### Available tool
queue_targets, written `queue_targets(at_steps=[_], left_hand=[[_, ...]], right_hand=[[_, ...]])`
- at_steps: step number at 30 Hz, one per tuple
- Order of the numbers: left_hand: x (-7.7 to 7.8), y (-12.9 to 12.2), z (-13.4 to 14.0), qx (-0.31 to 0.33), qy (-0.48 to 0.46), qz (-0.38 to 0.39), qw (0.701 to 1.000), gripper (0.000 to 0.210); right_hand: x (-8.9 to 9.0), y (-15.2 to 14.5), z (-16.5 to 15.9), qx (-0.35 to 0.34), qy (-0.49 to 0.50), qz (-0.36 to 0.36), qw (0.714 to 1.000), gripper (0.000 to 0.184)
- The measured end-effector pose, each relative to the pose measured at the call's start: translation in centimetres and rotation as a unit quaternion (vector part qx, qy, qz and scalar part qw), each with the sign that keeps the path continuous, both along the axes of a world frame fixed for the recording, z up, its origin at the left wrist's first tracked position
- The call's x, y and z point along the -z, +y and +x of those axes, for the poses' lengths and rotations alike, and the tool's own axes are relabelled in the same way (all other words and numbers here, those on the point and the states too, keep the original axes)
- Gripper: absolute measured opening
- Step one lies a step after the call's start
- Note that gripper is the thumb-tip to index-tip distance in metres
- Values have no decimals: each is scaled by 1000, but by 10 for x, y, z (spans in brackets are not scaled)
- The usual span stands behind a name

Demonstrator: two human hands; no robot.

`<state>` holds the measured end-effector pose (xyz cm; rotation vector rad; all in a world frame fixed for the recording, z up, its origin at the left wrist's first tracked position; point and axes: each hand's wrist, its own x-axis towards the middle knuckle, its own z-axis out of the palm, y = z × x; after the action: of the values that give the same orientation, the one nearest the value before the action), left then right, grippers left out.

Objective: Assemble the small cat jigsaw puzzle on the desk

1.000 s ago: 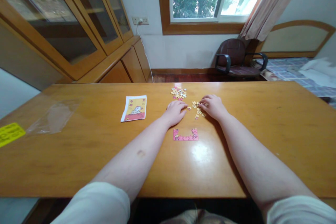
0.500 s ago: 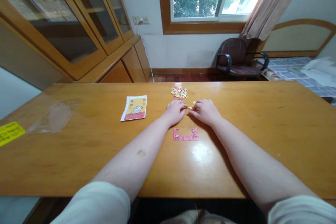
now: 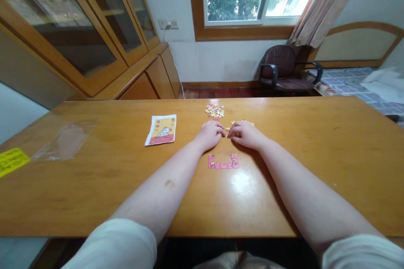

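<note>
My left hand [image 3: 211, 134] rests on the table with its fingers curled toward small yellow jigsaw pieces [image 3: 227, 129]. Opposite it, my right hand [image 3: 243, 133] pinches a small jigsaw piece [image 3: 227, 137] at its fingertips, mostly covered by the fingers. Whether the left fingertips also grip a piece is too small to make out. More yellow pieces [image 3: 249, 122] lie just behind the right hand, partly hidden. Nearer to me is a joined U-shaped strip of pink puzzle [image 3: 223, 165]. Beyond both hands sits a pile of loose jigsaw pieces [image 3: 215, 110].
A picture sheet [image 3: 161, 130] with a white cat on yellow and pink lies left of the hands. Farther left are a clear plastic bag [image 3: 67, 141] and a yellow label [image 3: 13, 161]. Behind the wooden table [image 3: 299, 168] stand a chair [image 3: 280, 69] and a glass-fronted cabinet.
My right hand has shifted slightly toward me, its fingertips lower and closer to the left hand. More of the yellow pieces behind it now show. The left hand has barely moved.
</note>
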<state>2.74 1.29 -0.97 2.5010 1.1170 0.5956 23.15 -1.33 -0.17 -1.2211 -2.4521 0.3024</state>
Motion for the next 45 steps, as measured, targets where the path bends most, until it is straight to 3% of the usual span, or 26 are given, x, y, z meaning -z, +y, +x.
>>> queue_targets(at_steps=[4, 9, 13, 21, 37, 45], left_hand=[[0, 0, 0, -11, -11, 1, 1000, 29], [-1, 1, -1, -37, -12, 3, 999, 26], [-1, 1, -2, -47, -10, -2, 999, 24], [-3, -1, -1, -46, -1, 6, 999, 24], [-4, -7, 1, -4, 42, 26, 999, 19], [-6, -10, 3, -10, 41, 25, 999, 16]], right_hand=[[-2, -2, -2, 1, 33, -13, 999, 9], [3, -1, -1, -23, 47, -14, 999, 25], [7, 0, -2, -12, 30, -24, 999, 18], [-3, -2, 2, 42, 39, -35, 998, 14], [-4, -2, -1, 16, 23, -27, 999, 10], [-2, -3, -5, 46, 10, -19, 999, 9]])
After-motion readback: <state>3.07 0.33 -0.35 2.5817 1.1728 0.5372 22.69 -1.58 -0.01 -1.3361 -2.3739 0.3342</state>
